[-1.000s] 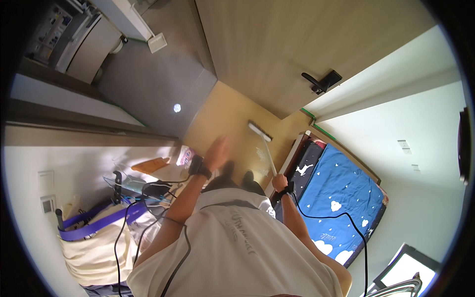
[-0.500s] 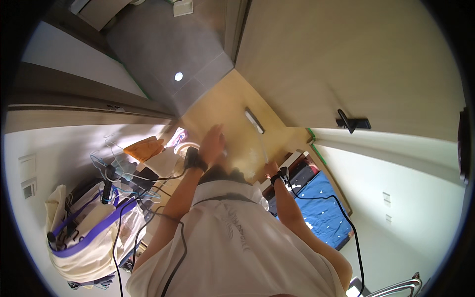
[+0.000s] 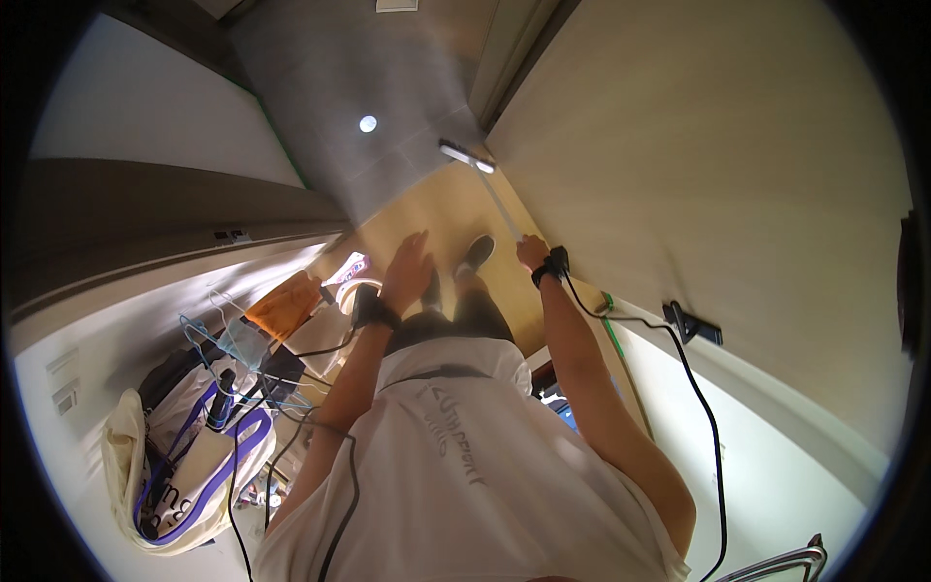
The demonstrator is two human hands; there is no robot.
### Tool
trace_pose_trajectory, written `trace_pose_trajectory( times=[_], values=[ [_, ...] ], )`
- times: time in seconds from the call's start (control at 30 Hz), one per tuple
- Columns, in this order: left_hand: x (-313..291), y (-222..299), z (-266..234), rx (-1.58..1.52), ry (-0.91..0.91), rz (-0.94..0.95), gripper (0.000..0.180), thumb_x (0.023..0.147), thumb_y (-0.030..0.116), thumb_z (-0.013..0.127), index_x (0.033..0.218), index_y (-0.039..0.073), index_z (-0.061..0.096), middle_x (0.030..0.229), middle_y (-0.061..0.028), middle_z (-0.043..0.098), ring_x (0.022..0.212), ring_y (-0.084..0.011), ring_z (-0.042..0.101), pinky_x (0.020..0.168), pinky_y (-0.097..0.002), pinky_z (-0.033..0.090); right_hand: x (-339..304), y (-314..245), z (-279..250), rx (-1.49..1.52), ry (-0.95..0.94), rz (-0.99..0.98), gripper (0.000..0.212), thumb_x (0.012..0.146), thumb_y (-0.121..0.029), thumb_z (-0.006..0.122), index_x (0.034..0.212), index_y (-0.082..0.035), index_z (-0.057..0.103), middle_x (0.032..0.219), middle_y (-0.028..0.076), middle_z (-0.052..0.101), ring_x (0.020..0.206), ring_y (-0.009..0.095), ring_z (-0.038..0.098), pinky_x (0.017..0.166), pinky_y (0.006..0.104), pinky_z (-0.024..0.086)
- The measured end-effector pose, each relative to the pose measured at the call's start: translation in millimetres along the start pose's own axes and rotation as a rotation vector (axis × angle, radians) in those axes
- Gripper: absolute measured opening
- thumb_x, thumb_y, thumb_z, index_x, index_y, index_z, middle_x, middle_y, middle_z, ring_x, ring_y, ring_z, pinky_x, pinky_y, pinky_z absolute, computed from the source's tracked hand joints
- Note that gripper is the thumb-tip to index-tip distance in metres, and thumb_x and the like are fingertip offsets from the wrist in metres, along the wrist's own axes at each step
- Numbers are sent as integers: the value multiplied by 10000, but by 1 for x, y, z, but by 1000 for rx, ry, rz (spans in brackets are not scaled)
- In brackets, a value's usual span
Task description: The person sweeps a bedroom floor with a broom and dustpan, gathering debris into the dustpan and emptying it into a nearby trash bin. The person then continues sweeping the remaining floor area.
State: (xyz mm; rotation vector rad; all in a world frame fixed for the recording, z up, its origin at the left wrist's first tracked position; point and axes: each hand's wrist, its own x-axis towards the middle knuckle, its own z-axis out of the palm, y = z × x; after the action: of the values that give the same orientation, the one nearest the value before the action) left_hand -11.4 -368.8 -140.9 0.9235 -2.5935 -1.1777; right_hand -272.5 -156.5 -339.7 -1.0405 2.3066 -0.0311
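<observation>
My right hand (image 3: pixel 531 252) is closed around the thin pale pole of a long-handled floor tool (image 3: pixel 467 157). Its narrow head, white with dark parts, lies where the yellowish wood floor (image 3: pixel 451 204) meets the grey tiles, beside the foot of the door. Whether it is a mop, a squeegee or a broom I cannot tell. Holding nothing, my left hand (image 3: pixel 407 272) hovers over the floor with its fingers stretched out. A black strap with a cable circles each wrist. My shoe (image 3: pixel 475 254) shows between the hands.
A large beige door (image 3: pixel 698 145) with a black handle (image 3: pixel 693 323) stands on the right. At left, a cream bag (image 3: pixel 121 466) with purple trim, wire hangers and an orange bag (image 3: pixel 283 306) crowd the wall. Grey tiles (image 3: pixel 330 87) extend ahead past the doorway. Black cables hang from both wrists.
The floor tool's head has moved forward to the edge of the tiles and turned. My right hand has reached ahead with the pole. My view has shifted forward, and one shoe has come into sight.
</observation>
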Motion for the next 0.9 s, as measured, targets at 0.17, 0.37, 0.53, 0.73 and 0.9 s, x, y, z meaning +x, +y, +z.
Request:
trace_pose_trajectory(
  times=[0.17, 0.37, 0.53, 0.73, 0.9],
  values=[
    [42, 9, 6, 31, -28, -85, 486, 970, 155, 574, 1424, 19, 465, 1356, -238, 535, 1239, -414, 537, 1040, -459, 456, 80, 3, -26, -136, -67, -57, 260, 944, -227, 519, 982, -125, 755, 1010, 120, 731, 958, 302, 712, 756, 451, 547],
    [122, 33, 28, 84, -70, -34, 482, 980, 169, 564, 1423, 12, 458, 1349, -241, 539, 1244, -413, 532, 1037, -457, 460, 59, 53, -41, -401, -291, -86, 228, 935, -228, 555, 961, -171, 774, 1042, 34, 738, 1031, 250, 711, 690, 417, 533],
    [193, 74, 62, 69, -190, 127, 475, 968, 167, 564, 1405, 9, 468, 1348, -233, 540, 1236, -403, 534, 1037, -452, 461, -32, 105, -26, -181, -87, 119, 177, 895, -246, 604, 886, -175, 766, 829, 49, 734, 848, 262, 734, 636, 391, 528],
    [264, 145, 55, 228, -383, 395, 469, 967, 164, 573, 1395, -2, 476, 1346, -224, 545, 1235, -403, 535, 1032, -446, 468, -114, 115, -11, 112, -202, 401, 296, 902, -333, 555, 1024, -99, 688, 1004, 143, 724, 947, 353, 698, 808, 557, 494],
    [300, 187, 78, 263, -501, 619, 457, 965, 171, 580, 1373, -17, 496, 1351, -209, 550, 1241, -393, 536, 1037, -440, 466, -188, 128, 58, -251, -157, 303, 218, 876, -320, 590, 805, -168, 729, 784, 68, 712, 754, 267, 705, 606, 432, 547]
  ],
)
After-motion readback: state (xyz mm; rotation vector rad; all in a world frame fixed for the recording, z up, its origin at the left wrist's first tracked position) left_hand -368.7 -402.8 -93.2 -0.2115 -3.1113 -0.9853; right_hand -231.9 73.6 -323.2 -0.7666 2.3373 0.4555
